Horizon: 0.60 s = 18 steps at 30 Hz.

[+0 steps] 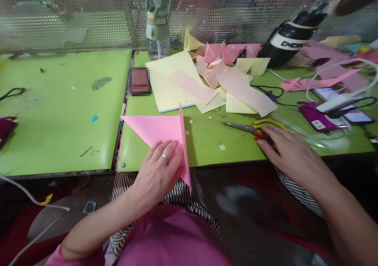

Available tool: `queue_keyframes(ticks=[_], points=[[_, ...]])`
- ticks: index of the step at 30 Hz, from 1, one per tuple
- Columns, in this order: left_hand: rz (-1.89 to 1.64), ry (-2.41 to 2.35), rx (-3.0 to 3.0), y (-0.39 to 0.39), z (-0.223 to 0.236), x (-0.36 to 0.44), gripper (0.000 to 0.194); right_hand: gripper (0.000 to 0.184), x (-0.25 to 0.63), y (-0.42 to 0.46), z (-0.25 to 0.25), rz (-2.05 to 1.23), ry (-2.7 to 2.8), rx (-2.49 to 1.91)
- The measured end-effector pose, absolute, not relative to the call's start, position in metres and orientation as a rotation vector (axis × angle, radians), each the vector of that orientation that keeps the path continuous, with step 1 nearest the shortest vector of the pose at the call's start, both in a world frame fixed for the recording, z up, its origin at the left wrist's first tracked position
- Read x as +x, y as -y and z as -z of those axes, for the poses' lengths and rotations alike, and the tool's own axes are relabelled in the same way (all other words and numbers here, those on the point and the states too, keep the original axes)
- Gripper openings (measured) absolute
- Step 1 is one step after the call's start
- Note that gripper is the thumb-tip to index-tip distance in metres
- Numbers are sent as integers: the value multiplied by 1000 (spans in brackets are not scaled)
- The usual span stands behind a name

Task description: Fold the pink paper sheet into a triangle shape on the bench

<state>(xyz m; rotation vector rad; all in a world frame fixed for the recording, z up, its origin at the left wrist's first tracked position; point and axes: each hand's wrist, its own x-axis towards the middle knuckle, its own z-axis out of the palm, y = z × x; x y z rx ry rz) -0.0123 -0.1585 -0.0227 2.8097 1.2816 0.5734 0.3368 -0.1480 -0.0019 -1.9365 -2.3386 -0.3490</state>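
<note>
A pink sheet of paper folded into a triangle (153, 128) lies at the front edge of the green table (206, 140), one flap standing up. My left hand (159, 167), with a ring on one finger, rests flat on its near part, fingers stretched out. My right hand (289, 149) reaches left along the table edge. Its fingertips touch the red and yellow handles of a pair of scissors (251, 127), whose blades point left. The fingers are extended and do not grip the handles.
Yellow and pink paper sheets and offcuts (206, 84) are piled behind. A green water bottle (158, 21) stands at the mesh wall, a black bottle (289, 41) lies at right. A phone, purple power bank (321, 120) and cables sit far right. Another green table (59, 112) adjoins left.
</note>
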Motion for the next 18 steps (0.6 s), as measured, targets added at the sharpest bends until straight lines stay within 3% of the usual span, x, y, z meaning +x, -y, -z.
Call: queue_keyframes(ticks=[4, 9, 13, 16, 18], points=[[-608, -1193, 2748, 165, 22, -18, 31, 50, 339, 149, -2, 317, 2289, -2011], [-1074, -1246, 2637, 201, -7, -34, 41, 43, 347, 144, -1, 210, 2292, -2031], [-742, -730, 3126, 218, -20, -23, 36, 41, 343, 136, -9, 183, 2274, -2059], [-644, -1016, 3035, 212, -5, -17, 45, 38, 336, 129, -18, 202, 2249, -2074], [-585, -1161, 3000, 205, 8, -18, 41, 34, 337, 123, -23, 248, 2216, -2093]])
